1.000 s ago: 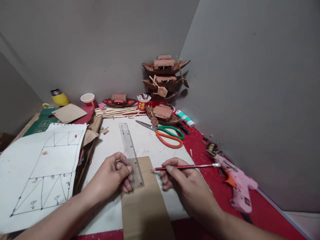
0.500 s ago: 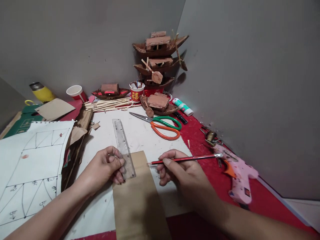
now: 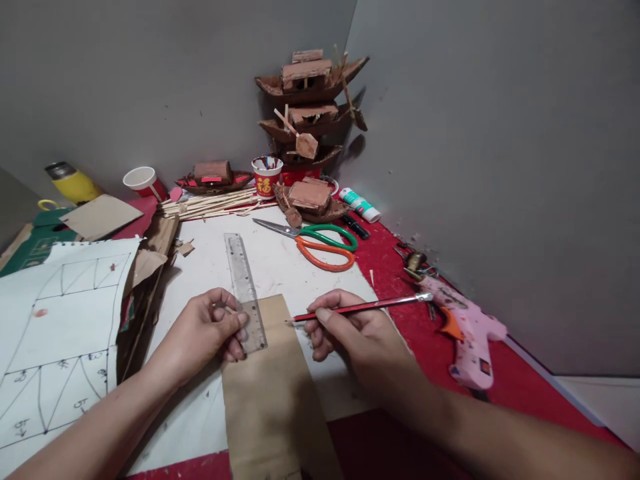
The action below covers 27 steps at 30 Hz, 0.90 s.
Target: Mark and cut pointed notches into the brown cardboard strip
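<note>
My left hand (image 3: 214, 325) pinches a clear ruler (image 3: 243, 280), my right hand (image 3: 353, 333) a pencil (image 3: 370, 306); the cardboard (image 3: 267, 390) leaves view below.

Clear ruler (image 3: 241, 270) over far-left corner of flat tan cardboard (image 3: 265, 393); red-black pencil (image 3: 375, 305) tilted, tip at cardboard's right edge.

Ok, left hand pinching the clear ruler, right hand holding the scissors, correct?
Not quite: the right hand holds a red pencil, not the scissors, as the head view shows. The left hand pinching the clear ruler is right.
</note>
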Available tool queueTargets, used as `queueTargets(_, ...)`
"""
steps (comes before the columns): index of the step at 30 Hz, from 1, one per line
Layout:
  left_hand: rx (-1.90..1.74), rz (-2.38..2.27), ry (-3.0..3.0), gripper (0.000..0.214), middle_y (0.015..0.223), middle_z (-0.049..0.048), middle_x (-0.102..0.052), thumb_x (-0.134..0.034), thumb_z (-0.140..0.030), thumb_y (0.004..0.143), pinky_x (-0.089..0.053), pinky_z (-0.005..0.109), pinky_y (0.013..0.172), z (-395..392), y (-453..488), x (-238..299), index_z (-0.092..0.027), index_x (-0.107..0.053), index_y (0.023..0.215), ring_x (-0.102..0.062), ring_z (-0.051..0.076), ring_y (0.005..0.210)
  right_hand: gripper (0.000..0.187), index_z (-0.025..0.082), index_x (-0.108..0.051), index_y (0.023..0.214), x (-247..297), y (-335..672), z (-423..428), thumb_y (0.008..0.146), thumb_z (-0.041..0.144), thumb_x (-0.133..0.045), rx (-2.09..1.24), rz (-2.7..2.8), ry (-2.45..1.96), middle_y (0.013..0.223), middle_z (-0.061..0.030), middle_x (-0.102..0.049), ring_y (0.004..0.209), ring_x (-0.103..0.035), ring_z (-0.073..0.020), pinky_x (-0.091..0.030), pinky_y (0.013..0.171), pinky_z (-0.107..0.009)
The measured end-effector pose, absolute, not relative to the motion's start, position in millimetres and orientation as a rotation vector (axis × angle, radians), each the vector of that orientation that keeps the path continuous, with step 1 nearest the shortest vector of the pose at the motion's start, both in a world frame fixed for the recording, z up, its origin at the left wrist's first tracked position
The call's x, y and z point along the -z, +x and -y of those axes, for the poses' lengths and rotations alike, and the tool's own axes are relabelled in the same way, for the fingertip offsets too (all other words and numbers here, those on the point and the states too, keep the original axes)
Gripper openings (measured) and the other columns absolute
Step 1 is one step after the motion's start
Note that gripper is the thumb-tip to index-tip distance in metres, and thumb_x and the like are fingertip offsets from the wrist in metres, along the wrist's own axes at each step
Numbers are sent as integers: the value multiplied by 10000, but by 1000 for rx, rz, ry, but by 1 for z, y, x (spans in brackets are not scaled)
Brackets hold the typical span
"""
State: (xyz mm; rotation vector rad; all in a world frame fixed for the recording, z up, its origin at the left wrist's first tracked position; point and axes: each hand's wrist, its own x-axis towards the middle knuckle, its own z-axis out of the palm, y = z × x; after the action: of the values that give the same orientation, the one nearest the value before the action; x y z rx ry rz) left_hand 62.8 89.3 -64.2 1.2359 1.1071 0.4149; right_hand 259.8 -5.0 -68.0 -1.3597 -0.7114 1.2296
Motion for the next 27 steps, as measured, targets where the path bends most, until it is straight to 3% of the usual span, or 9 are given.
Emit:
queueTargets(9, -428, -1120, 1298, 305, 453, -56, -588, -710, -353, 738, -441, 194, 395, -88, 63, 64, -189, -480, 854, -583, 127, 383, 249, 189, -586, 772, 63, 251, 13, 750, 400, -716, -1231, 721, -1327, 625, -1, -651, 494, -572, -122, -474, 489, -242)
queueTargets(16, -387, -1160, 1352, 471, 439, -26, -609, -783, -461, 602, -411, 184, 396, -89, 64, 58, -189, -500, 862, -555, 124, 378, 166, 188, -610, 803, 35, 233, 51, 833, 348, -638, -1344, 855, -1213, 632, 15, -600, 527, -513, -102, -399, 491, -208)
queueTargets(18, -383, -1191, 1359, 486, 436, -16, -616, -782, -469, 588, -407, 182, 393, -92, 65, 60, -192, -496, 867, -540, 120, 371, 139, 192, -604, 814, 33, 227, 57, 824, 328, -633, -1333, 850, -1186, 623, 21, -589, 515, -478, -94, -357, 471, -200)
queueTargets(22, -369, -1126, 1327, 477, 469, -22, -624, -779, -452, 584, -441, 199, 411, -93, 65, 64, -196, -485, 860, -571, 133, 402, 174, 187, -592, 806, 41, 224, 55, 776, 342, -665, -1310, 783, -1222, 650, 15, -617, 522, -513, -89, -413, 505, -200)
queueTargets(27, -444, -1110, 1316, 445, 459, -38, -608, -755, -426, 592, -455, 214, 411, -90, 64, 64, -191, -471, 842, -583, 138, 388, 286, 184, -573, 749, 56, 229, 31, 693, 414, -735, -1279, 631, -1262, 568, 32, -630, 411, -519, -84, -439, 415, -192)
